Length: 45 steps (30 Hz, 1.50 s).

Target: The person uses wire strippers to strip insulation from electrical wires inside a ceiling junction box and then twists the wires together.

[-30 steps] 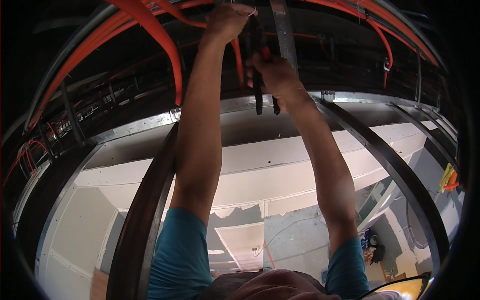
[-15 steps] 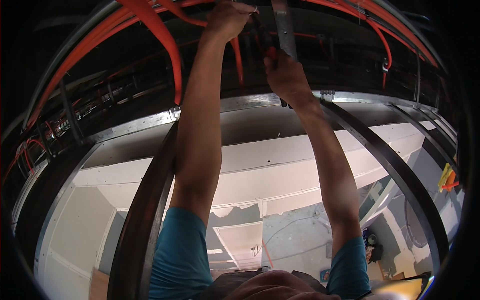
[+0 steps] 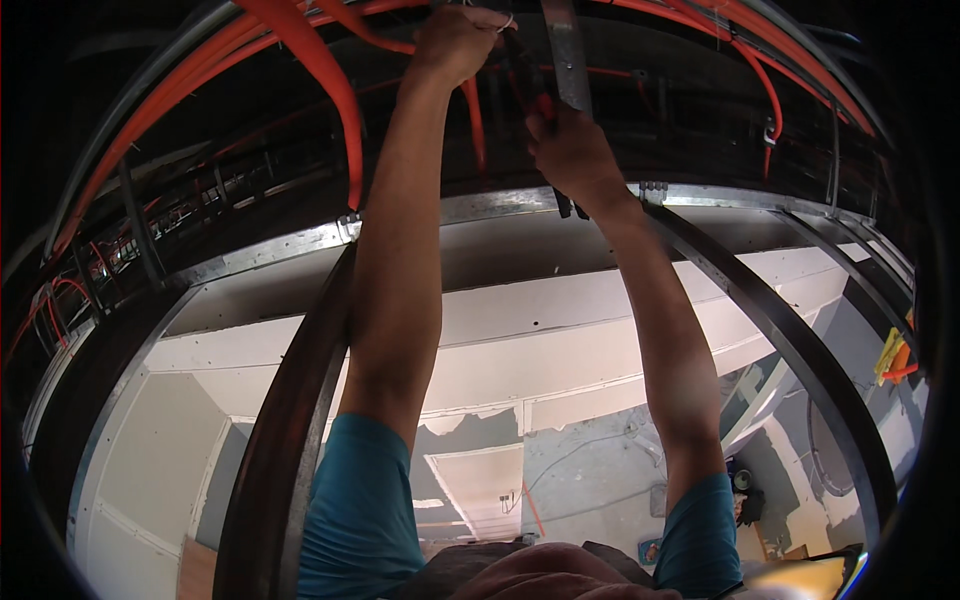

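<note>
Both my arms reach up among the ceiling framing. My right hand (image 3: 578,155) is closed around dark pliers with red on them (image 3: 530,82). Their handle ends poke out below my fist, and the dark upper end points up toward my left fingertips. My left hand (image 3: 455,45) is pinched at the top edge of the view, around a thin pale wire or tie (image 3: 508,22) that loops by the fingertips. What the jaws touch is too dark to tell. An orange conduit (image 3: 475,125) hangs just behind my left wrist, and a flat metal strap (image 3: 568,60) hangs beside the pliers.
A metal channel (image 3: 490,205) crosses in front of my forearms. Dark metal studs (image 3: 285,420) (image 3: 780,310) run down on both sides. Thick orange conduits (image 3: 325,85) curve overhead. Far below lie white wall panels and a grey floor (image 3: 585,480) with cables.
My right hand has shifted slightly left, and the pliers show more of their red part. My left hand stays nearly in place.
</note>
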Each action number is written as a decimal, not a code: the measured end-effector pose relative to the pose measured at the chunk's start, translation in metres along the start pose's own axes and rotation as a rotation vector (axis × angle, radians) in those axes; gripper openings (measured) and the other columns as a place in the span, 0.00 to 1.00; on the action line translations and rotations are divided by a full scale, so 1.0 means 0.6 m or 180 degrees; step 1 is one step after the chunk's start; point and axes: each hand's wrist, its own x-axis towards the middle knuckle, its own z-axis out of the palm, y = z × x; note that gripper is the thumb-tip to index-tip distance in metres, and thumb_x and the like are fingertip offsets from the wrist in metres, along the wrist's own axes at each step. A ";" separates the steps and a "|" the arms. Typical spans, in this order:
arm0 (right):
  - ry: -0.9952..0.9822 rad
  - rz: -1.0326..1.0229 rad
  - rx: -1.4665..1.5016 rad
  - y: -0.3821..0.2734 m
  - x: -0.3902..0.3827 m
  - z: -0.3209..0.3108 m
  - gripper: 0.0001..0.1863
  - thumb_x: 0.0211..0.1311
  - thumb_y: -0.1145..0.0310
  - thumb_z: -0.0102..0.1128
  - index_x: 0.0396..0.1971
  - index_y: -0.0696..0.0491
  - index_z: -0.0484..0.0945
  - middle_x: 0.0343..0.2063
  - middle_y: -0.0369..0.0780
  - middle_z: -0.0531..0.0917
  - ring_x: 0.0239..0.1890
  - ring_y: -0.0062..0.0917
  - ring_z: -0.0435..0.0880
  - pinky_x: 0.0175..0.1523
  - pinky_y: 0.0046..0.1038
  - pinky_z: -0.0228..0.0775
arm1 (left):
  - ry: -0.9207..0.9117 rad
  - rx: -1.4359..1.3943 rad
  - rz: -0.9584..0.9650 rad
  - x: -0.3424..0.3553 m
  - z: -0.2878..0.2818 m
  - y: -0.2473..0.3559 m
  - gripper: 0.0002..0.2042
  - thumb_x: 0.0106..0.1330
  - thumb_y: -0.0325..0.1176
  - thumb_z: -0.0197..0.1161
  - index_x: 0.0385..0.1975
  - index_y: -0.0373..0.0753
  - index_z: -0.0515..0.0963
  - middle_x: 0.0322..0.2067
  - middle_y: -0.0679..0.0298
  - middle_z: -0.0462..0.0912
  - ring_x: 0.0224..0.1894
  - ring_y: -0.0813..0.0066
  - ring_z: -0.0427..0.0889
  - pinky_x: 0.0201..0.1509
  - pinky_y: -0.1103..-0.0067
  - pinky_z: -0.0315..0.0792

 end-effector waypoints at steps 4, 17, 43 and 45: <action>0.0288 -0.0264 -0.0774 -0.008 -0.011 -0.002 0.14 0.73 0.63 0.52 0.47 0.59 0.75 0.35 0.58 0.84 0.44 0.55 0.83 0.46 0.50 0.77 | 0.0002 0.0048 0.0107 0.014 -0.001 -0.023 0.12 0.74 0.34 0.59 0.52 0.43 0.85 0.54 0.59 0.85 0.56 0.63 0.83 0.60 0.70 0.77; 0.0086 0.0062 -0.0831 -0.033 -0.019 -0.012 0.17 0.74 0.61 0.50 0.51 0.59 0.73 0.36 0.62 0.83 0.47 0.59 0.81 0.51 0.54 0.75 | 0.0041 0.0027 -0.0059 -0.008 -0.011 0.003 0.12 0.74 0.33 0.57 0.51 0.45 0.86 0.52 0.60 0.86 0.55 0.64 0.83 0.61 0.73 0.76; 0.0088 0.0069 -0.0708 -0.032 -0.021 -0.007 0.17 0.74 0.60 0.51 0.47 0.61 0.75 0.35 0.61 0.83 0.47 0.56 0.82 0.49 0.51 0.77 | 0.0134 -0.0410 0.0641 0.030 0.021 -0.057 0.10 0.69 0.30 0.60 0.44 0.41 0.87 0.36 0.62 0.88 0.40 0.75 0.85 0.46 0.75 0.77; 0.0087 0.0056 -0.0693 -0.038 -0.025 -0.008 0.17 0.74 0.60 0.50 0.47 0.60 0.75 0.36 0.61 0.83 0.47 0.58 0.81 0.50 0.53 0.77 | 0.0101 -0.0352 0.0804 0.038 0.021 -0.066 0.11 0.68 0.28 0.59 0.45 0.41 0.87 0.38 0.62 0.88 0.41 0.74 0.85 0.47 0.75 0.77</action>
